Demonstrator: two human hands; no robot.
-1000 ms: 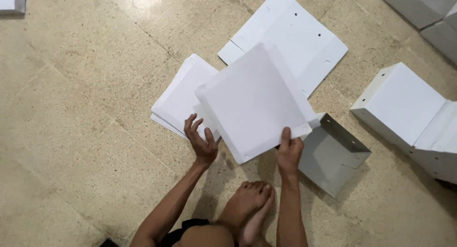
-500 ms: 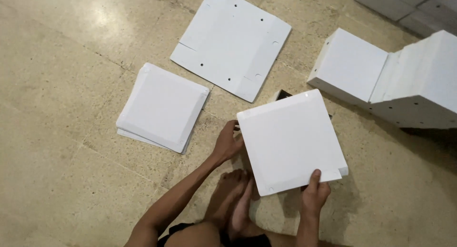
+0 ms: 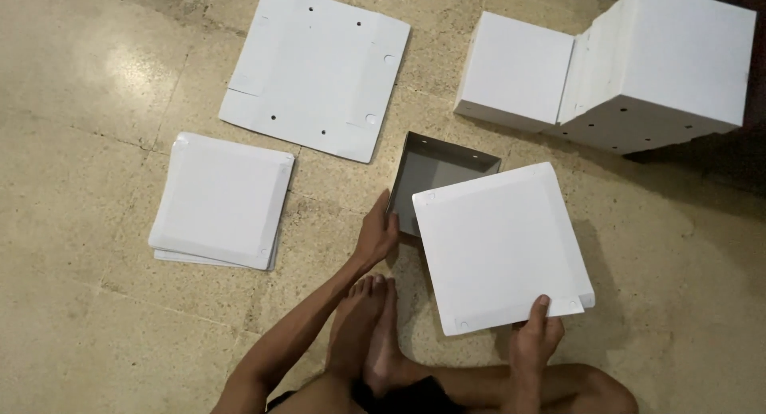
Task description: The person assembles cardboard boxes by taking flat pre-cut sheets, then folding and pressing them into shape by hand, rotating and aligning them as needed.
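Stone floor (image 3: pixel 96 79), beige and speckled with a dull shine, is filling the view, and the person is sitting on it with bare feet (image 3: pixel 369 326) between the hands. Right hand (image 3: pixel 533 341) is gripping the near edge of a white lid (image 3: pixel 501 245), thumb on top. Left hand (image 3: pixel 377 234) is grasping the side of a grey tray (image 3: pixel 435 173) just beyond it, partly under the lid. Flat lids (image 3: pixel 223 199) are lying left of that hand, a punched sheet (image 3: pixel 319 67) farther out, and white boxes (image 3: pixel 638 63) beyond the right hand.
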